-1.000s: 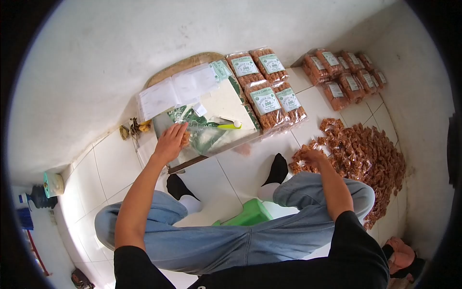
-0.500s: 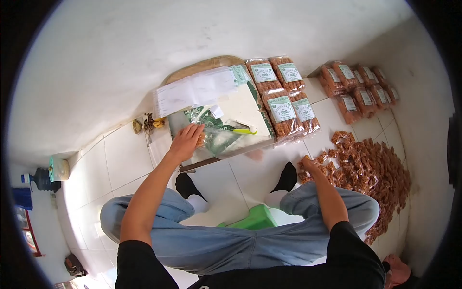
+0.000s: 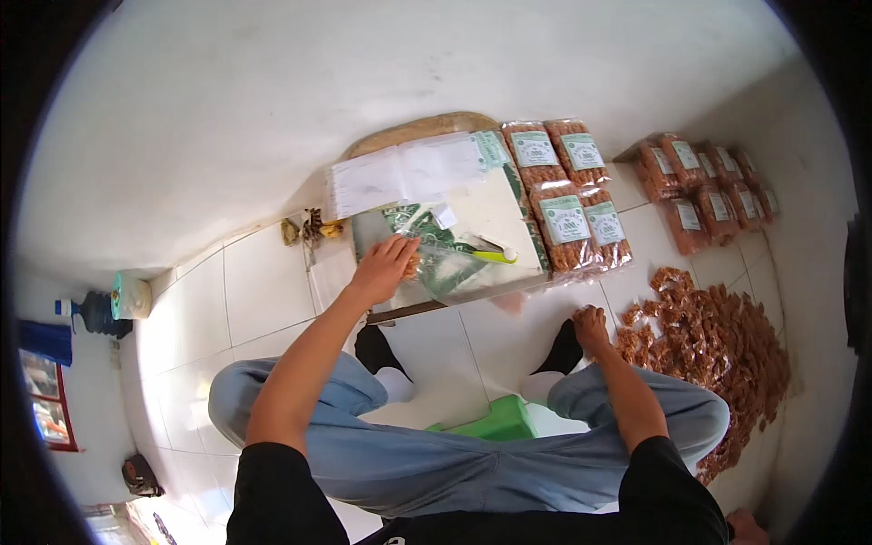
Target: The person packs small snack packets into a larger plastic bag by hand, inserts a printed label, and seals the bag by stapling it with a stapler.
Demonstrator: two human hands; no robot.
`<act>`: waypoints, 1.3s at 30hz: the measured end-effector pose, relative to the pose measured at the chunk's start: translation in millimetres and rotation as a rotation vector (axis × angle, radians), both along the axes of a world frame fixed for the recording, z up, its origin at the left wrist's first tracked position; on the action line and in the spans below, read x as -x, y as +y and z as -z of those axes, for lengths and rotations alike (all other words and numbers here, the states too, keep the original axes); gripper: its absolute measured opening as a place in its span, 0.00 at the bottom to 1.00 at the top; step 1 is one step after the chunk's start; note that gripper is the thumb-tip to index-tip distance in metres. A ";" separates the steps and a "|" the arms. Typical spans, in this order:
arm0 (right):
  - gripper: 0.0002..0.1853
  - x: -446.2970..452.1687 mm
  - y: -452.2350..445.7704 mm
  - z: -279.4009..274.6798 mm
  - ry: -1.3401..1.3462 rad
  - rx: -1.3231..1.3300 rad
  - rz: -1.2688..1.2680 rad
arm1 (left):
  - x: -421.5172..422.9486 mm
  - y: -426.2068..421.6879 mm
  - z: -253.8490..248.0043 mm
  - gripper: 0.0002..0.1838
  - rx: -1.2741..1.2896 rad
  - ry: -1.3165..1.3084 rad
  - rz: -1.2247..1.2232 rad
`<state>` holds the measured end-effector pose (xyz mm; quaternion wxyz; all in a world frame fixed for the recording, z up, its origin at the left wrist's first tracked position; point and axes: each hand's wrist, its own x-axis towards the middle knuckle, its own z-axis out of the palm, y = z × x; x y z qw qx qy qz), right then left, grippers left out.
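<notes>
My left hand point(image 3: 386, 271) rests on the near left part of a low board point(image 3: 486, 204), its fingers over a clear plastic bag point(image 3: 436, 275) with a little brown snack under the fingertips. By my right foot, my right hand point(image 3: 590, 331) has its fingers curled together; what they hold, if anything, cannot be made out. Right of it lies a heap of small wrapped brown snacks point(image 3: 718, 363). A yellow-green tool point(image 3: 495, 257) and a small white paper point(image 3: 444, 215) lie on the board, below a stack of white sheets point(image 3: 400, 174).
Labelled snack packs point(image 3: 565, 227) stand along the board's right side, with more packs point(image 3: 708, 191) by the right wall. A green stool point(image 3: 495, 421) is between my legs. Bananas point(image 3: 313, 227), a lidded tub point(image 3: 132, 296) and a water bottle point(image 3: 95, 313) are on the left.
My right hand has moved from the edge of the snack heap toward my right foot. My left hand remains on the bag. The whole view has shifted, with things now farther right.
</notes>
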<state>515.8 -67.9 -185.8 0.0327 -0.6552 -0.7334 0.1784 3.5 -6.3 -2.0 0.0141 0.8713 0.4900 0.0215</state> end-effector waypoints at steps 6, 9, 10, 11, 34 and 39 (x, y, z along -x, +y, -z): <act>0.28 -26.5 -0.1 58.4 -0.200 -0.135 -0.309 | 3.7 2.2 7.8 0.40 -0.009 -0.011 -0.017; 0.28 -11.6 -4.4 31.5 0.135 0.020 -0.005 | 3.1 -0.2 6.8 0.40 -0.008 -0.027 -0.014; 0.28 -7.2 -7.5 12.9 0.133 0.019 -0.007 | 2.9 -1.1 5.0 0.40 -0.005 -0.018 -0.013; 0.25 2.0 -6.2 -20.3 0.228 0.056 0.029 | 2.8 -0.1 1.1 0.40 -0.011 -0.019 -0.015; 0.47 120.2 29.5 -201.1 0.317 0.435 -0.484 | 15.0 4.9 21.8 0.50 -0.022 -0.070 0.109; 0.39 140.6 13.6 -212.8 -0.251 0.489 -0.421 | 16.2 3.3 20.0 0.48 0.020 -0.115 0.072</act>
